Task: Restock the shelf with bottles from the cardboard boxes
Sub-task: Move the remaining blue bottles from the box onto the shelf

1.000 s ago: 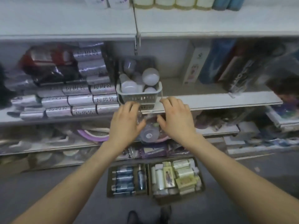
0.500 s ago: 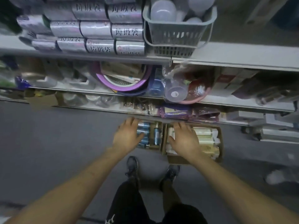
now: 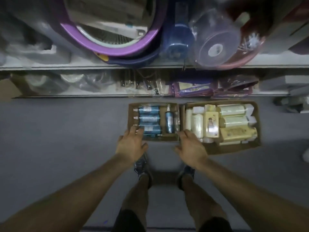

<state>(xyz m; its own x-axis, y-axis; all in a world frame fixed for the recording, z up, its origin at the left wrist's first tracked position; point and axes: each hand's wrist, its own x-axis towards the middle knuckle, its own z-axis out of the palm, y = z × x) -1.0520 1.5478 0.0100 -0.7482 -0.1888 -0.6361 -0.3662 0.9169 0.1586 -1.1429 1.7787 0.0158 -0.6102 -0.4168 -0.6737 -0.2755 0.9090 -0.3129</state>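
Note:
Two cardboard boxes sit side by side on the grey floor below the shelf. The left box (image 3: 173, 104) holds several blue bottles (image 3: 149, 117) lying on their sides. The right box (image 3: 234, 149) is packed with cream and yellow bottles (image 3: 233, 122). My left hand (image 3: 132, 144) hovers over the near left corner of the left box, fingers relaxed, fingertips at the nearest blue bottle. My right hand (image 3: 191, 147) is spread over the gap between the boxes, at the near edge. Neither hand holds anything.
The shelf's lower edges (image 3: 83, 68) run across the top. On them sit a purple basin (image 3: 113, 46), a blue item (image 3: 177, 41) and a clear round container (image 3: 215, 49). Bagged goods (image 3: 192, 88) fill the lowest shelf. My shoes (image 3: 141, 166) stand just behind the boxes.
My view has tilted down from the upper shelf and basket to the floor. Both hands have dropped from the basket to the near edges of the two boxes.

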